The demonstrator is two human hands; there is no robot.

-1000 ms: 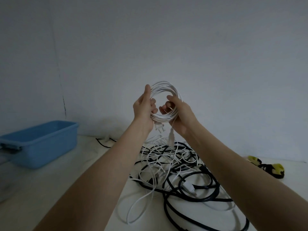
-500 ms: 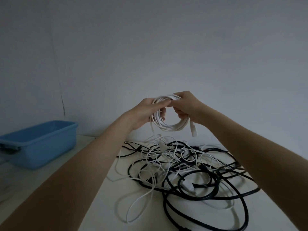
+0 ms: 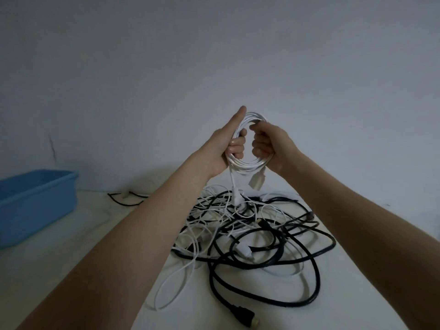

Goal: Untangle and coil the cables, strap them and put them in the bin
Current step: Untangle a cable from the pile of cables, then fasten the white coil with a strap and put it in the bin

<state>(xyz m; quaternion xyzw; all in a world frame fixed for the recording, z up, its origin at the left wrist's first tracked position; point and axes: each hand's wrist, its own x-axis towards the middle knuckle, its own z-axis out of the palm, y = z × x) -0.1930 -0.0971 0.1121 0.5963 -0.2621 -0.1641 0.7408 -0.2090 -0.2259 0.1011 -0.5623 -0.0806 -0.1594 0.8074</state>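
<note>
A: What are you working on, and where?

B: You're at a pale, matte tabletop (image 3: 71,270) pushed up to a plain grey wall (image 3: 214,55) that has 1 dark vertical mark low on its left. The light is dim and flat.

A: What's lying on it?

B: A blue plastic bin (image 3: 35,206), rectangular with a rolled rim, sits at the far left, well apart from the rest. In the middle lies a tangle of cables (image 3: 257,234): thick, rubbery black leads looped over thin white ones, with a black plug (image 3: 242,316) at the near edge. A short black lead (image 3: 126,198) lies by the wall, between bin and tangle.

A: And the cable you have in hand?

B: You're holding a white coil (image 3: 247,163) up above the tangle, in front of the wall. It's a tidy round hoop of several thin, smooth turns. 2 ends hang from its lower edge: 1 carries a blocky white connector (image 3: 256,182), the other drops down toward the pile.

A: How do your hands sit?

B: Your left hand (image 3: 226,148) has its fingers curled through the hoop on the left side, thumb straight and pointing up. Your right hand (image 3: 271,148) is fisted around the right side of the hoop.
</note>
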